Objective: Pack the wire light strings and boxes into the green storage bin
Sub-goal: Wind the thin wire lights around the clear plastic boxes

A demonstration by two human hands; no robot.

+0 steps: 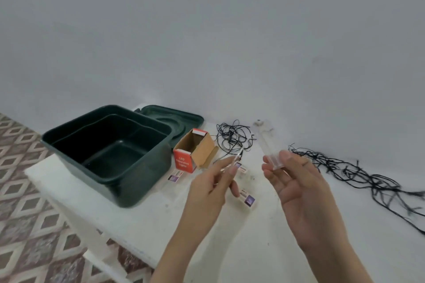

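Observation:
The green storage bin (147,181) stands open and empty at the table's left end, its lid (174,117) behind it. An opened red-and-brown light box (195,151) lies just right of the bin. One tangled black wire string (232,135) lies behind my hands, another (358,174) stretches along the right. My right hand (296,181) holds a clear plastic battery case (271,151) between thumb and fingers. My left hand (211,184) pinches a thin clear wire end near that first tangle.
Small labelled packets lie flat on the white table (142,220): one (174,176) by the box, one (247,200) between my hands. A pale wall runs close behind. The table's left edge drops to a patterned floor (27,213).

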